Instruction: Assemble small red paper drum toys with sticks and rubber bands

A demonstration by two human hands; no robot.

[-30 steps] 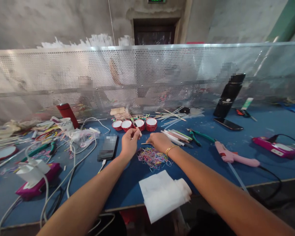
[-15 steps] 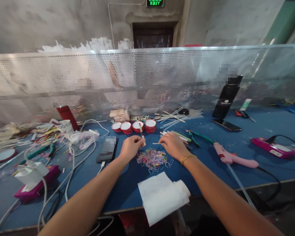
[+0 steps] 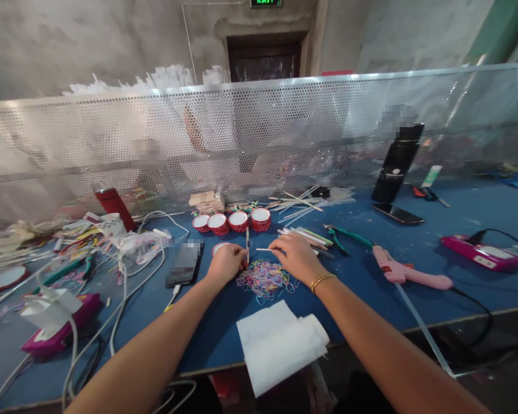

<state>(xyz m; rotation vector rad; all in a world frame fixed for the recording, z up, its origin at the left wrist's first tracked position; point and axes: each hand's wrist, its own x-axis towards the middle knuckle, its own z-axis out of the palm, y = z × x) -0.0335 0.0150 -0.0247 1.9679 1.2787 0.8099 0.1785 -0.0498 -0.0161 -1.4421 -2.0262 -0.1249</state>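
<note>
My left hand is closed, thumb and fingers pinching a short flat stick that stands nearly upright. Just beyond its knuckles shows part of a white disc with a red rim. My right hand, a gold bracelet on its wrist, pinches a thin pale stick that points left towards the other stick; the two are apart. Below and between both hands lies a pile of small coloured loops. Nearer me, folded white sheets hang over the table's front edge.
Stacks of red-rimmed white discs stand behind the hands. To the right are green-handled pliers, a pink glue gun and a black phone stand. A phone, cables and a purple power strip lie left.
My left hand has moved slightly down and left, and a red-rimmed disc now shows beyond it. The stick in my right hand points a little further left. The whole view has shifted slightly.
</note>
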